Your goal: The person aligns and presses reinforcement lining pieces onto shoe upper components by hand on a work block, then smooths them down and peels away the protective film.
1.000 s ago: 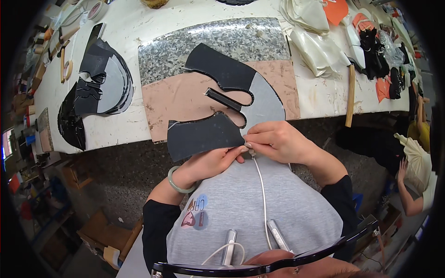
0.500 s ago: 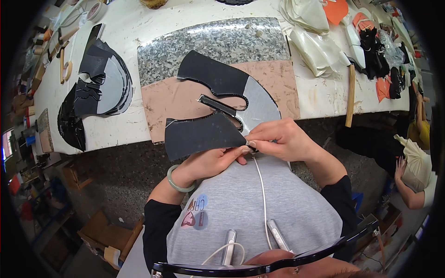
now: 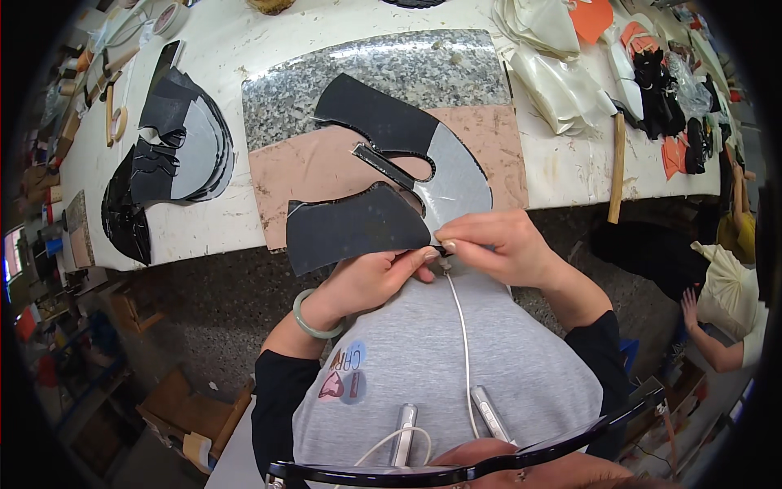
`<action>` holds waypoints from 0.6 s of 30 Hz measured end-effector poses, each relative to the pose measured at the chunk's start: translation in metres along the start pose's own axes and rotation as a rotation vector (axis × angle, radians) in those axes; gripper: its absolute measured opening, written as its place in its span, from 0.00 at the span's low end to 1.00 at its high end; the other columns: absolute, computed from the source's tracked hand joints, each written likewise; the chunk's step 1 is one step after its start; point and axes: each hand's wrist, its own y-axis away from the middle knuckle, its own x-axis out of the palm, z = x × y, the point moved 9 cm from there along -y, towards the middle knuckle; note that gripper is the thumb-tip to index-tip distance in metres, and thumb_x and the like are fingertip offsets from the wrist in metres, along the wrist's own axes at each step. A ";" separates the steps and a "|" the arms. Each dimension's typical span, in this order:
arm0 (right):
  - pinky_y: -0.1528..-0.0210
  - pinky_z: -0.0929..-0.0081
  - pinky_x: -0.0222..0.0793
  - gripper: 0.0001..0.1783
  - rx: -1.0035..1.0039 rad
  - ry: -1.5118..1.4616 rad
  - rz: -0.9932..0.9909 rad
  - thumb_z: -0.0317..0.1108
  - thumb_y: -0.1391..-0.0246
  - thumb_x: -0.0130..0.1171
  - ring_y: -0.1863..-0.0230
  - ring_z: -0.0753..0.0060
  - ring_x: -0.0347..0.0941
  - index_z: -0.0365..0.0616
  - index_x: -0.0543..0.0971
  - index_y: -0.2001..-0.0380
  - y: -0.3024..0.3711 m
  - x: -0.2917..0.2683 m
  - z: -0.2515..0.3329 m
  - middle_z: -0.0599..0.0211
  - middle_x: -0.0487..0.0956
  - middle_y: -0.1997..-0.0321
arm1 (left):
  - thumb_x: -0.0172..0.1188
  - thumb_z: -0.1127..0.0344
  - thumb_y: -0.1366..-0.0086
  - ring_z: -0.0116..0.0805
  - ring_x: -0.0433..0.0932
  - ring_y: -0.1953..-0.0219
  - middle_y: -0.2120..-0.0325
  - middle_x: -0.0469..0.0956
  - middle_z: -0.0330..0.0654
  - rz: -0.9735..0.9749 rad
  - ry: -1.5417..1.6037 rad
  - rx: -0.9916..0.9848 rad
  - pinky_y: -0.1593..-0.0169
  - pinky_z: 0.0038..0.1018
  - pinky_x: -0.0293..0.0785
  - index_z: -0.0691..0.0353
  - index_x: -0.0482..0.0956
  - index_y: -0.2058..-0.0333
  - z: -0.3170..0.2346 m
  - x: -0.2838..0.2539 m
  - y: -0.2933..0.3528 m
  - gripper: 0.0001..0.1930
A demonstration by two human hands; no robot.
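Note:
A U-shaped shoe upper [image 3: 358, 232], black with a grey lining patch at its curve, lies partly on the pink board and reaches over the table's front edge. A narrow black strip sticks out in its middle opening. My left hand [image 3: 377, 277] is closed on the upper's near edge from below, thumb on top. Beside it, my right hand [image 3: 497, 244] pinches the same edge where the grey patch ends. The two hands' fingertips almost meet there, and they hide the small bit of edge between them.
A pink board [image 3: 285, 175] and a speckled stone slab [image 3: 277, 85] lie under the upper. Stacked black and grey uppers [image 3: 199, 147] are at left. A wooden-handled hammer [image 3: 617, 167] overhangs the table edge at right, near white pieces [image 3: 554, 90]. Another person's hand [image 3: 690, 310] shows far right.
The upper has turned slightly, its far arm shifting up and its near arm a little left. My right fingers have moved slightly to the right along the edge; both hands keep their grip.

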 end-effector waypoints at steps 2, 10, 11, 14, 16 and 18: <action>0.65 0.73 0.77 0.08 -0.078 0.089 0.003 0.24 0.47 0.58 0.68 0.62 0.81 0.35 0.82 0.64 0.000 0.001 0.009 0.58 0.83 0.65 | 0.52 0.70 0.29 0.28 0.82 0.62 0.66 0.82 0.44 -0.009 -0.012 0.021 0.58 0.20 0.76 0.72 0.78 0.54 -0.002 0.001 -0.001 0.12; 0.69 0.72 0.77 0.05 -0.191 0.432 0.035 0.23 0.52 0.61 0.70 0.60 0.80 0.38 0.81 0.70 -0.003 0.013 0.023 0.61 0.82 0.67 | 0.56 0.75 0.33 0.30 0.84 0.68 0.67 0.83 0.46 -0.102 -0.475 0.326 0.65 0.21 0.79 0.70 0.79 0.58 -0.033 0.005 0.000 0.07; 0.69 0.72 0.77 0.05 -0.191 0.433 0.035 0.23 0.52 0.61 0.70 0.60 0.80 0.38 0.81 0.70 -0.002 0.013 0.021 0.61 0.82 0.67 | 0.57 0.75 0.33 0.30 0.84 0.68 0.67 0.82 0.45 -0.096 -0.428 0.318 0.65 0.21 0.79 0.71 0.79 0.59 -0.035 0.004 -0.001 0.07; 0.68 0.73 0.77 0.02 -0.142 0.337 -0.028 0.24 0.51 0.60 0.71 0.65 0.81 0.37 0.81 0.72 -0.002 0.007 0.007 0.60 0.83 0.68 | 0.58 0.74 0.33 0.30 0.83 0.68 0.68 0.82 0.44 -0.096 -0.200 0.186 0.65 0.22 0.80 0.71 0.79 0.60 -0.026 -0.002 0.001 0.07; 0.66 0.75 0.77 0.04 0.363 -0.424 -0.104 0.26 0.46 0.59 0.70 0.70 0.81 0.36 0.79 0.73 0.004 -0.006 -0.055 0.61 0.83 0.68 | 0.57 0.75 0.34 0.31 0.83 0.68 0.68 0.81 0.42 -0.114 0.117 0.136 0.64 0.24 0.81 0.72 0.79 0.61 -0.015 -0.014 0.002 0.06; 0.63 0.77 0.76 0.07 0.372 -0.800 -0.165 0.28 0.40 0.55 0.67 0.74 0.80 0.36 0.78 0.69 0.002 -0.015 -0.077 0.58 0.82 0.64 | 0.58 0.75 0.35 0.32 0.83 0.68 0.68 0.81 0.44 -0.156 0.288 0.087 0.64 0.24 0.80 0.73 0.79 0.62 -0.003 -0.028 0.000 0.07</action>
